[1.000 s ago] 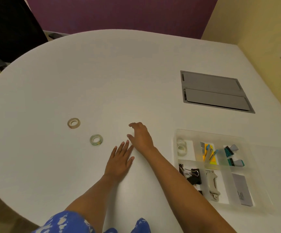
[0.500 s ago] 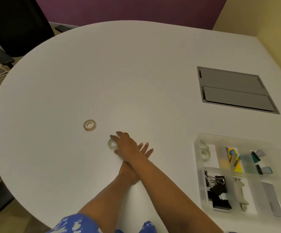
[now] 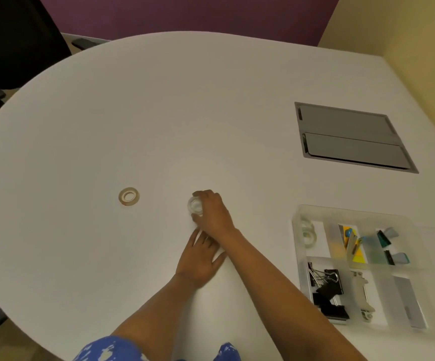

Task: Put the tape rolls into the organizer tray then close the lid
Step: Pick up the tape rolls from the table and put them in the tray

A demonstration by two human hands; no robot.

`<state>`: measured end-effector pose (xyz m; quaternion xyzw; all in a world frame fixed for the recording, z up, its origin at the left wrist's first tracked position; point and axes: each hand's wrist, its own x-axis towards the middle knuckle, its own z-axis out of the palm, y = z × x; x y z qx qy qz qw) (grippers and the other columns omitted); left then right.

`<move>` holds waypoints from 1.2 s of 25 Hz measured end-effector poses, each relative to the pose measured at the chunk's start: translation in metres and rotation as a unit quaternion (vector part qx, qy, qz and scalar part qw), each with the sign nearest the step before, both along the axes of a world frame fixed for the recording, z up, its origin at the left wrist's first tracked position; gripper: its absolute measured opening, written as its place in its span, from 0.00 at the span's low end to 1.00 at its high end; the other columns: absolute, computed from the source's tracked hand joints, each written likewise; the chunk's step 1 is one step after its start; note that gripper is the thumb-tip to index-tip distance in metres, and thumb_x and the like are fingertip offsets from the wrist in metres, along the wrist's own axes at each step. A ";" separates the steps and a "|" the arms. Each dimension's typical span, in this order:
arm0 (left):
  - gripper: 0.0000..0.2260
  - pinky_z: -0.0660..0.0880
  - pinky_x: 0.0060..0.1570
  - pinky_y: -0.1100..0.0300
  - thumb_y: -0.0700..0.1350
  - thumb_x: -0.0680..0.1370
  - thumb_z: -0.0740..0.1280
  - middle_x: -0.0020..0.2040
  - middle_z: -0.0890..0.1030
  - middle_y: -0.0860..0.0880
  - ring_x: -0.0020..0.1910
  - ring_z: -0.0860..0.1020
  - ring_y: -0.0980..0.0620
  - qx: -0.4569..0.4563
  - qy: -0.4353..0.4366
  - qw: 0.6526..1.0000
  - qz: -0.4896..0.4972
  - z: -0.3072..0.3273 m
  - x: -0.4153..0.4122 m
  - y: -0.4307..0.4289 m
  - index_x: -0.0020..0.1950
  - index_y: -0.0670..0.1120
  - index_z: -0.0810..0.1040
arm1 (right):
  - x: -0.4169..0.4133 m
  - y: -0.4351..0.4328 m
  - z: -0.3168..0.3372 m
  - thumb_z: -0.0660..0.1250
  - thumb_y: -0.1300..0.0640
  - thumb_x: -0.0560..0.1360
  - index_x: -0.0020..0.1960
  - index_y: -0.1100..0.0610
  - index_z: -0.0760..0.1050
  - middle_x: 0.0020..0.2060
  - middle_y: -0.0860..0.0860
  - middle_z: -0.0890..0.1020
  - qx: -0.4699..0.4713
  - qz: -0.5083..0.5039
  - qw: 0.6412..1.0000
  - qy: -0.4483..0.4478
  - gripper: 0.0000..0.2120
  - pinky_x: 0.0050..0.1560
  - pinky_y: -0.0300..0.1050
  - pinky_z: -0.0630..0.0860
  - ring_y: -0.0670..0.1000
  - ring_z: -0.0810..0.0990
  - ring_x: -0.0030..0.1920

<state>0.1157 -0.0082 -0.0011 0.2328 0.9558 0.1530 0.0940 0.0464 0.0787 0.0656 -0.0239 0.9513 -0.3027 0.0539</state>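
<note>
My right hand [image 3: 212, 212] grips a clear tape roll [image 3: 195, 205] at the table's middle, fingers curled around its right side. My left hand [image 3: 198, 259] lies flat on the table just below it, fingers spread, holding nothing, partly under my right forearm. A tan tape roll [image 3: 129, 196] lies flat on the table to the left, well apart from both hands. The clear organizer tray [image 3: 296, 235] stands at the right with its lid off the top; two clear tape rolls [image 3: 307, 233] sit in its upper-left compartment.
The tray also holds black binder clips [image 3: 327, 290], a staple remover [image 3: 362, 295], sticky flags [image 3: 352, 246] and a grey box [image 3: 409, 303]. A grey cable hatch [image 3: 352, 138] is set in the table behind it. A black chair [image 3: 15, 35] stands at the far left.
My right hand reached left to the clear tape roll, closed on it and has drawn it slightly right. My left hand stayed flat on the table. The camera view shifted.
</note>
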 end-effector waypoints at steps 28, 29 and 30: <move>0.23 0.37 0.76 0.50 0.49 0.83 0.44 0.79 0.41 0.54 0.78 0.40 0.52 -0.036 0.008 0.995 0.098 -0.005 0.016 0.039 0.78 0.55 0.42 | 0.082 0.211 0.015 0.71 0.64 0.73 0.62 0.65 0.69 0.61 0.63 0.73 -0.005 -0.372 0.927 -0.047 0.20 0.55 0.50 0.74 0.61 0.76 0.59; 0.23 0.37 0.76 0.50 0.49 0.83 0.44 0.79 0.41 0.54 0.78 0.40 0.52 -0.032 0.007 0.995 0.098 -0.006 0.016 0.039 0.78 0.55 0.42 | 0.083 0.212 0.014 0.70 0.65 0.73 0.62 0.65 0.70 0.61 0.63 0.73 0.005 -0.363 0.930 -0.049 0.19 0.56 0.50 0.74 0.61 0.76 0.59; 0.23 0.37 0.76 0.50 0.49 0.83 0.44 0.79 0.41 0.54 0.78 0.40 0.52 -0.028 0.005 0.995 0.098 -0.006 0.016 0.039 0.78 0.55 0.42 | 0.084 0.213 0.012 0.69 0.65 0.74 0.62 0.65 0.72 0.61 0.63 0.74 0.014 -0.353 0.934 -0.053 0.18 0.57 0.50 0.74 0.61 0.76 0.60</move>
